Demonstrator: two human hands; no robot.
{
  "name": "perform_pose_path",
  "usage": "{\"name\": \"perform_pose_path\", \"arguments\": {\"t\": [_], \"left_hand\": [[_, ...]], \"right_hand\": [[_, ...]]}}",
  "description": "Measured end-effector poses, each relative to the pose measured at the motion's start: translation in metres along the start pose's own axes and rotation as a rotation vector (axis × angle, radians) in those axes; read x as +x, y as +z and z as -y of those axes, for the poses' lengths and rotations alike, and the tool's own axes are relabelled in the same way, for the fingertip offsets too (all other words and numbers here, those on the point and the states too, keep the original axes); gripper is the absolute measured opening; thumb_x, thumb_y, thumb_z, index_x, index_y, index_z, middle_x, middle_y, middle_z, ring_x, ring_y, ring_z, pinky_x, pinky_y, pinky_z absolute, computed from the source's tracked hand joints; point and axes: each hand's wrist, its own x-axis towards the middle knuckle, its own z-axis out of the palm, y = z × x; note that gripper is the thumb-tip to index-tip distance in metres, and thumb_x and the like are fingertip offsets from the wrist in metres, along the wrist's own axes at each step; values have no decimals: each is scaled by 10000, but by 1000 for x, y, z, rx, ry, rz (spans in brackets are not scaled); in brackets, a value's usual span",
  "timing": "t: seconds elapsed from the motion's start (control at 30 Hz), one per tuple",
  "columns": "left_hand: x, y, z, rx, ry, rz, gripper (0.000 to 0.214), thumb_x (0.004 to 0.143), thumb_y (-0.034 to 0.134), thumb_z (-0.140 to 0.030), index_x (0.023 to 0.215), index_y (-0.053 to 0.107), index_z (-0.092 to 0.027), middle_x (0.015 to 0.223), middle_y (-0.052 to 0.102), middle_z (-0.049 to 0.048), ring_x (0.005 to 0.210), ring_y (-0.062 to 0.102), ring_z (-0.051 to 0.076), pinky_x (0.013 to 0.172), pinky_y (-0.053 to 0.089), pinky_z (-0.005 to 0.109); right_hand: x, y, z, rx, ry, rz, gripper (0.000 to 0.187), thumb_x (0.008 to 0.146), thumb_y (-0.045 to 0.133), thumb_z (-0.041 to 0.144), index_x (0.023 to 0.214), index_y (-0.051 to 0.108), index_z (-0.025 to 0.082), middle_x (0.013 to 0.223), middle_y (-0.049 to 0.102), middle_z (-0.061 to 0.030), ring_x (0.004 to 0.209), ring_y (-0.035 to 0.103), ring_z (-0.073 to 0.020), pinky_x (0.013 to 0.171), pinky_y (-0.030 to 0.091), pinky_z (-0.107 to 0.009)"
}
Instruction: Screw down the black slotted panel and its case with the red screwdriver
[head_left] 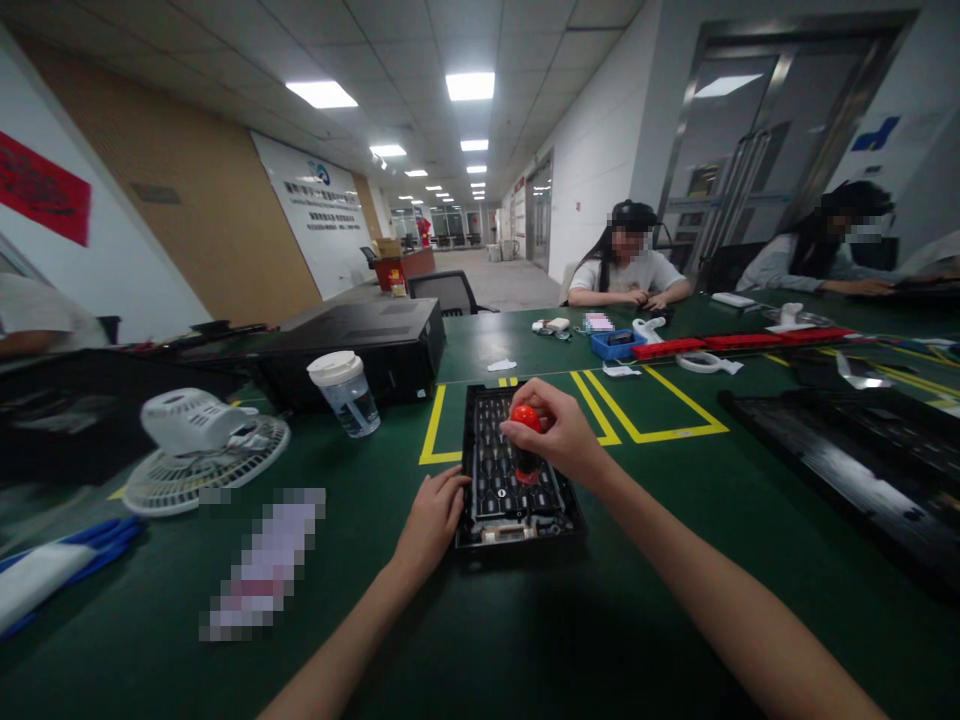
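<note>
A black rectangular plastic case (491,538) lies flat in front of me, its inside showing rows of ribbed slots, with a pale metallic part near the front end. My right hand (555,425) is closed round the top of a red-and-black screwdriver (527,462), held upright over the right half of the case. The screwdriver's tip is hidden, so I cannot tell what it touches. My left hand (429,515) rests with its fingers stretched out against the left edge of the case, holding nothing.
A lidded cup (346,395), a white fan (206,450) and a large black box (352,355) stand left. Blue-handled things (97,545) lie nearer. At right is a long black panel (840,470); behind are a blue tray (616,345) and a seated person (630,270).
</note>
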Motion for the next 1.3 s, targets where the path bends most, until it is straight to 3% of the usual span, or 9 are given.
{"name": "perform_pose_path", "arguments": {"t": [0.13,0.27,0.5,0.67,0.87,1.1,1.3], "left_hand": [[0,0,1,0,1,1,268,888,349,-225,1031,576,-220,1195,558,55,1134,491,194,1020,336,468],[0,0,0,4,0,6,266,886,351,-227,1033,572,-220,1195,556,55,1142,486,194,1023,332,467],[0,-1,-1,21,13,-9,265,880,360,-221,1019,586,-227,1187,569,49,1124,504,191,1027,325,470],[0,-1,0,33,16,-13,267,878,366,-221,1023,591,-227,1189,572,48,1125,504,193,1034,311,476],[0,-2,-1,25,14,-15,270,882,358,-230,1021,589,-227,1186,573,48,1129,501,194,1037,307,477],[0,-3,-1,38,0,11,279,889,337,-232,1033,577,-221,1200,560,52,1147,487,198,1047,282,489],[0,-1,1,39,11,5,276,886,344,-231,1036,576,-226,1197,562,50,1138,495,198,1045,287,490]], "right_hand": [[1,-3,2,-79,-74,40,160,766,587,294,856,624,167,792,603,-20,643,519,-114,583,415,-231],[2,-4,0,-64,-140,65,163,782,580,294,852,657,170,825,627,-31,766,559,-146,740,436,-276],[1,4,-9,277,26,127,180,782,584,329,805,579,150,629,567,10,541,546,-107,552,471,-246],[1,9,-12,493,77,160,207,774,599,333,830,523,150,769,617,-27,593,599,-118,559,515,-266],[2,8,-17,517,73,162,181,787,591,314,837,509,161,635,561,26,466,527,-74,449,412,-186],[3,5,-18,521,59,187,200,804,557,347,852,494,165,622,518,37,454,484,-68,443,363,-188],[3,3,-19,641,90,255,235,845,368,339,852,510,151,604,527,7,479,503,-108,464,377,-225]]}}
